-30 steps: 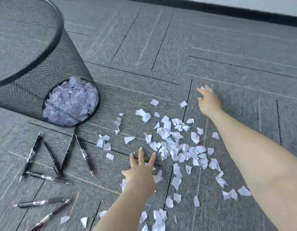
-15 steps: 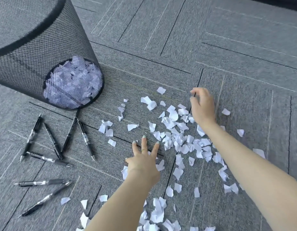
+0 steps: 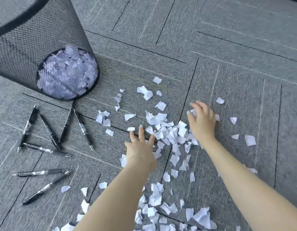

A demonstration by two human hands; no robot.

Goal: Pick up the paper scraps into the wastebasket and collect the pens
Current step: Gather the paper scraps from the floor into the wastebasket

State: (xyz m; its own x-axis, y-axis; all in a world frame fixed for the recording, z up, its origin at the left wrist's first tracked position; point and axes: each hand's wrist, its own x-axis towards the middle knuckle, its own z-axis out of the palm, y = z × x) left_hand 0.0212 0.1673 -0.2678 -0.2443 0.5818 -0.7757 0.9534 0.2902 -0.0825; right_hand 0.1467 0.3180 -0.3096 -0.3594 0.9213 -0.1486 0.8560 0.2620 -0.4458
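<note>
The wastebasket (image 3: 36, 52) is standing far left on the floor (image 3: 227, 47), pens (image 3: 49, 144) lying just in front of it, paper scraps (image 3: 167, 130) spreading to their right, more scraps sitting inside the wastebasket.

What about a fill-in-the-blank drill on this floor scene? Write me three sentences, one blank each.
1. The pens lie on the carpet to the ___ of the paper scraps.
2. Through its black mesh, the wastebasket shows ___ already inside.
3. The left hand and right hand are at the scraps; neither holds a ___.
Missing words: left; paper; pen.
</note>
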